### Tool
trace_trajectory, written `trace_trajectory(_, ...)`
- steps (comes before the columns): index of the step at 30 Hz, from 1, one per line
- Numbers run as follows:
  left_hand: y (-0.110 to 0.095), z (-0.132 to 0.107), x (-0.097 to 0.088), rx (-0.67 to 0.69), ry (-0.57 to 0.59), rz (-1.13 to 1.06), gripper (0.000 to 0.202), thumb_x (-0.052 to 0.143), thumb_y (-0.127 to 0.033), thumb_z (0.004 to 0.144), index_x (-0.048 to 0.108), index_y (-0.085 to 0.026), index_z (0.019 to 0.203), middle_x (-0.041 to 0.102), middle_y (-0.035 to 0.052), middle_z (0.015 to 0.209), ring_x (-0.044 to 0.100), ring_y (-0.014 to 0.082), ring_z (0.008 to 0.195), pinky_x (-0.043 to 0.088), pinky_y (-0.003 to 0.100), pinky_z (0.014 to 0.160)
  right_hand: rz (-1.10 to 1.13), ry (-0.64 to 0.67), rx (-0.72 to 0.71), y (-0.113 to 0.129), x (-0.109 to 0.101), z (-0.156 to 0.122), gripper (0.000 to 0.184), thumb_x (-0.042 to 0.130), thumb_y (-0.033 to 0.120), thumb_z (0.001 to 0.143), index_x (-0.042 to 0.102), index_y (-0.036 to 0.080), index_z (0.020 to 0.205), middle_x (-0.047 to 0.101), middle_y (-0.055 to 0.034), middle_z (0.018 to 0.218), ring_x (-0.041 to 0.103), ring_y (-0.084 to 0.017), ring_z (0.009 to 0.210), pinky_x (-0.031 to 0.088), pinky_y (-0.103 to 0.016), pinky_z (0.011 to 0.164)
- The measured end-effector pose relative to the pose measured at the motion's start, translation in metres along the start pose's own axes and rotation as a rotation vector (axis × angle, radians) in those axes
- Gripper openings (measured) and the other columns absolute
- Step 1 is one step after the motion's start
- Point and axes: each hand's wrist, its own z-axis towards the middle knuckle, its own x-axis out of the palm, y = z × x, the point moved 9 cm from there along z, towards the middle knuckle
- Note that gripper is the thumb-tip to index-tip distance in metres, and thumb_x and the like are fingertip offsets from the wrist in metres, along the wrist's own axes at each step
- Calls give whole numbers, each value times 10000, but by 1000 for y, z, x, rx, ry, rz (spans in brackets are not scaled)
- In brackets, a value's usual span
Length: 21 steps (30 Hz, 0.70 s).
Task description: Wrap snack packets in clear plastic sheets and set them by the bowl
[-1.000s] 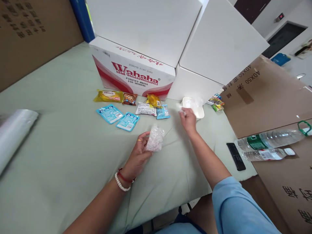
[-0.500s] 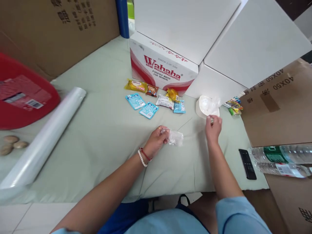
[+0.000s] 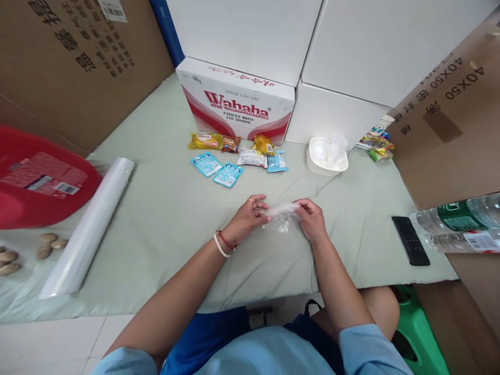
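A clear, crumpled plastic bag (image 3: pixel 282 217) is stretched between my two hands, just above the green cloth. My left hand (image 3: pixel 250 216), with a beaded bracelet and a red string at the wrist, pinches its left side. At the bag's right edge, my right hand (image 3: pixel 311 217) grips it between thumb and fingers. Beyond them lie two blue sachets (image 3: pixel 228 175) and several wrapped snacks (image 3: pixel 253 158), one in yellow wrapping (image 3: pixel 205 141). A white plastic tub (image 3: pixel 327 166) with clear film inside stands past my right hand.
White boxes stand at the back, one a Wahaba-style red-and-white water carton (image 3: pixel 238 107). Left are a plastic roll (image 3: pixel 91 224), a red container (image 3: pixel 47 177) and several brown lumps (image 3: pixel 49 245). Right are a black phone (image 3: pixel 411 240), bottles (image 3: pixel 461 216), more packets (image 3: pixel 377 146) and a cardboard box (image 3: pixel 441 125).
My right hand has left the white tub and come over to the plastic bag, taking hold of its right side. My left hand still holds the bag. The view has shifted.
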Motion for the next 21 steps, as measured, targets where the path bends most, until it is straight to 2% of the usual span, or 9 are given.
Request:
trace_trajectory(2,2,0,3,-19,59,66,697,1005,-410,615,643,-181,1164,655,36,1028,589,109,751,467,257,685,77,-44,56,-3,-7,-1,362,897,549,714,734,249,834,654,25,733,542,-149,668,443,-288,677)
trace_trajectory(4,2,-1,7,-15,118,114,588,979,-520,662,680,-164,1022,656,22,894,554,111,701,418,241,623,113,-3,101,-5,-4,-2,375,919,539,687,733,240,816,626,33,682,503,-137,626,401,-274,632)
trace_trajectory(6,0,-2,10,3,150,112,558,920,-630,722,664,-162,881,585,-16,744,475,94,625,356,227,565,132,64,134,-5,1,-3,382,927,540,683,731,232,796,616,29,659,487,-133,610,378,-271,611)
trace_trajectory(8,-2,-4,10,6,155,68,582,860,-695,772,617,-167,798,503,-43,676,415,81,578,321,222,529,144,105,152,-4,4,-3,393,930,552,687,732,228,786,603,27,645,474,-129,601,361,-269,598)
trace_trajectory(11,-2,-5,14,-14,175,24,586,821,-721,808,626,-170,841,559,-20,749,493,100,617,400,235,554,148,117,164,-2,5,-3,420,934,580,679,737,227,793,566,37,622,426,-115,574,317,-263,567)
trace_trajectory(13,-3,-5,17,2,188,21,594,807,-736,817,676,-168,931,631,19,861,576,135,729,485,262,645,152,124,185,-3,6,-4,438,934,598,671,743,226,804,561,40,621,402,-109,560,296,-260,553)
trace_trajectory(15,-4,-4,17,25,183,27,638,768,-775,827,711,-168,1013,661,44,943,605,164,829,511,284,718,148,140,207,-4,8,-5,446,931,605,668,751,223,813,577,37,629,406,-109,560,293,-261,554)
trace_trajectory(17,-2,-5,17,21,183,46,664,738,-799,835,723,-164,1026,657,40,914,580,159,800,471,275,689,127,165,217,-5,11,-7,441,924,603,676,760,218,817,591,33,635,420,-114,569,301,-264,564)
trace_trajectory(21,1,-6,18,33,216,157,563,820,-697,820,692,-149,848,554,-21,724,430,102,649,340,256,620,79,184,212,-10,14,-7,417,898,590,717,772,213,844,604,27,656,445,-122,592,326,-270,593)
